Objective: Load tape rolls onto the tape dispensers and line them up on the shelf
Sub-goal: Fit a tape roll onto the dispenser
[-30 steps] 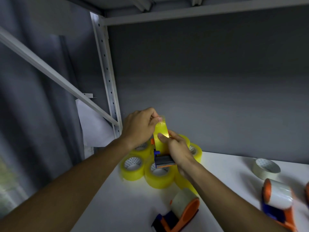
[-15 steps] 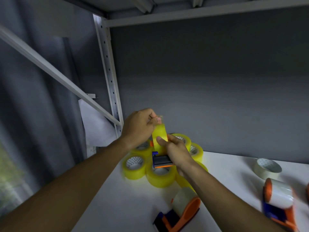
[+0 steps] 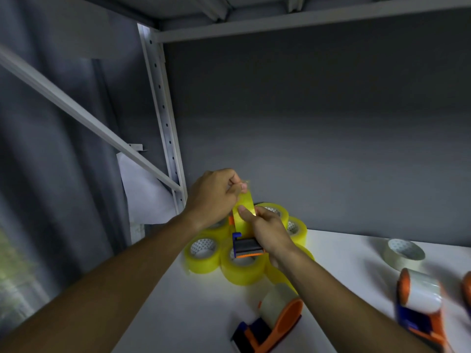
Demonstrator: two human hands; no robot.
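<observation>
At centre frame the left hand (image 3: 212, 197) pinches the free end of a yellow tape strip (image 3: 244, 211), drawn upward from a dispenser (image 3: 246, 246) gripped by the right hand (image 3: 270, 231) — thumb pressed on the strip. Both are held above a cluster of yellow tape rolls (image 3: 224, 256) lying on the white shelf (image 3: 193, 309). Two loaded orange dispensers (image 3: 274, 318) rest at lower right; a clear roll (image 3: 405, 253) lies at far right.
</observation>
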